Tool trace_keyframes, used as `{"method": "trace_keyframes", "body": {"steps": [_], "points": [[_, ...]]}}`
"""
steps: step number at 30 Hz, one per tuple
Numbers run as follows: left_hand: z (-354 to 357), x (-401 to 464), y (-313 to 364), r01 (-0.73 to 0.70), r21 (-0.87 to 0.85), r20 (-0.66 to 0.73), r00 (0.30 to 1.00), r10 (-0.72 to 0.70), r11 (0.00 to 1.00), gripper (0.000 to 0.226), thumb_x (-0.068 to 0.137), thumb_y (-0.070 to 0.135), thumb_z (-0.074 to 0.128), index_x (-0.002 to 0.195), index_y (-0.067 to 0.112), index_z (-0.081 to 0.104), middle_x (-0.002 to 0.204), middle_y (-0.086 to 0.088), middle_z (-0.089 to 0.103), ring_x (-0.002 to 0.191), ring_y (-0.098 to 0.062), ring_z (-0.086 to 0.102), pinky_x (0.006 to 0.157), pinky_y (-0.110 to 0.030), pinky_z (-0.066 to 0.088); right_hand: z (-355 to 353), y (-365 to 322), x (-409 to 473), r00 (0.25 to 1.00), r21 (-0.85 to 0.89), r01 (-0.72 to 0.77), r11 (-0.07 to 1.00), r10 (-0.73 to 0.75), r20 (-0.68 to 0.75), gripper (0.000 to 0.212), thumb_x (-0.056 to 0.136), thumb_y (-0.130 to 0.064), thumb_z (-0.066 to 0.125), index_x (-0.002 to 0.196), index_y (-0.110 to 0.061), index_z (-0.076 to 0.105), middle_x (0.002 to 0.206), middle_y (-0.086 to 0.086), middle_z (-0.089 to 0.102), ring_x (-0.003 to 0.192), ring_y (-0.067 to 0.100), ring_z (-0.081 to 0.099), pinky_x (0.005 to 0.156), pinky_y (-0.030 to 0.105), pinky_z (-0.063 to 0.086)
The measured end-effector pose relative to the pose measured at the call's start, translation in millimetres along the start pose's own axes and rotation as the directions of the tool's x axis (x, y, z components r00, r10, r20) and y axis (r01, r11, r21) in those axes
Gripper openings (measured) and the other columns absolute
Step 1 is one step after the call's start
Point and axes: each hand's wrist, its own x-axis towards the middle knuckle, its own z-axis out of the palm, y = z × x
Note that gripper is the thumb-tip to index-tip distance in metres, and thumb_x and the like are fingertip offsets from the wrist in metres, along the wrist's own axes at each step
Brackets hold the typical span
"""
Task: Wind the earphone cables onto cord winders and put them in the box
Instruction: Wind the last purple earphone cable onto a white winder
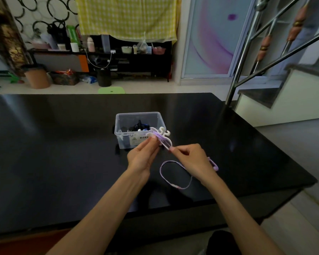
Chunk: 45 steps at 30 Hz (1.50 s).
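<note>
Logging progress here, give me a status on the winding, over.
Left hand holds white cord winder, purple cable partly wound. Right hand pinches the cable. Loose loop on the table. Clear box behind, unobstructed.

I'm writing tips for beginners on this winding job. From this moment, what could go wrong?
1. A long loop of purple cable lies slack on the black table; it might snag or kink as it is pulled in.
2. The left hand holds the white winder only by fingertips, so the right hand pulling the cable could tug it loose, possibly undoing wraps.
</note>
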Motion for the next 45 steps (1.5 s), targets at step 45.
{"method": "trace_keyframes", "body": {"steps": [45], "points": [[4.5, -10.7, 17.1, -0.106, 0.463, 0.472, 0.87, -0.144, 0.88, 0.022, 0.093, 0.009, 0.054, 0.111, 0.014, 0.064, 0.096, -0.001, 0.074, 0.089, -0.01, 0.07, 0.075, -0.018, 0.055, -24.7, 11.1, 12.5, 0.998, 0.188, 0.004, 0.982, -0.016, 0.063, 0.029, 0.092, -0.034, 0.055, 0.083, -0.011, 0.068, 0.053, -0.008, 0.047, 0.049, 0.002, 0.037, 0.051, 0.02, 0.03]]}}
